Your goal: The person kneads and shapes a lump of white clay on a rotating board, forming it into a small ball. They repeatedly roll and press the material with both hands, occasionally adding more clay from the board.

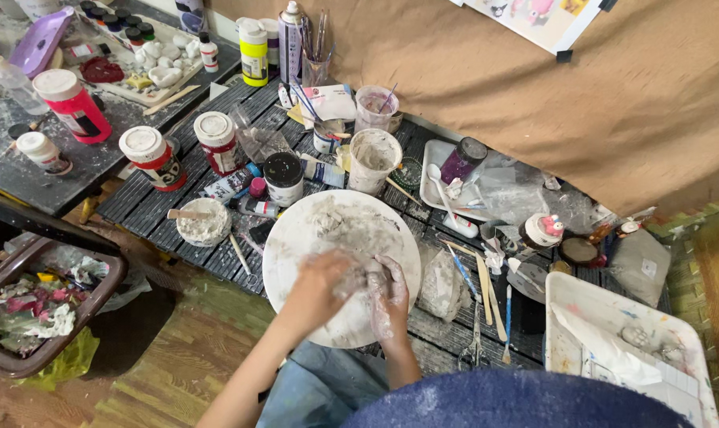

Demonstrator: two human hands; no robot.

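Left hand (321, 279): curled over a grey lump of clay (358, 279), fingers closed on it from the left, probably to steady it.
Right hand (389, 297): smeared white, fingers bent against the clay's right side, so the lump sat pressed between both hands.
Clay: on the near half of the round board (296, 238), not lifted clear as far as I could tell.
Board: white, smeared grey, laid flat on the dark slatted table (149, 208) right in front of the person, likely to keep the mess off the slats.
Cup (373, 160): just beyond the board, coated in pale slip inside; contents hard to make out.
Bowl (203, 222): left of the board, holding whitish paste with a stick lying across it.
Jars (217, 141): red with white lids, shut, standing well back at the left.
Scissors (475, 341): right of the board, among brushes and sticks within reach.
Tub (564, 295): white, far right, holding crumpled white paper.
Bin (98, 295): brown, on the floor at the left, full of coloured scraps.
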